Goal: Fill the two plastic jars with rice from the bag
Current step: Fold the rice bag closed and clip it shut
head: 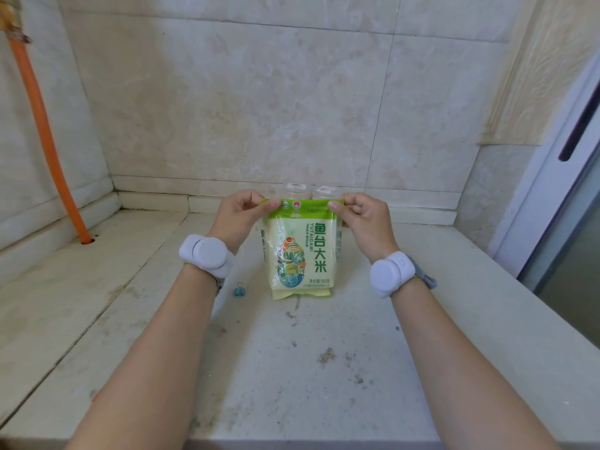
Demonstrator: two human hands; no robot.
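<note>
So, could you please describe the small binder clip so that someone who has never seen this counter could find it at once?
Start at the green and yellow rice bag standing upright mid-counter, held at its top corners by both hands. Look down to the bag's base, then just left, beside the left wrist's white band. The binder clip lies there on the counter, the only small blue thing with wire handles.

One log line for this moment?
left hand: pinching rice bag top | right hand: same | bag: upright | jars: behind, lidded

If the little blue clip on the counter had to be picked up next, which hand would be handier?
Probably the left hand. The blue binder clip lies just beside the left wrist, while the right hand is across the rice bag. Both hands pinch the bag's top corners.
</note>
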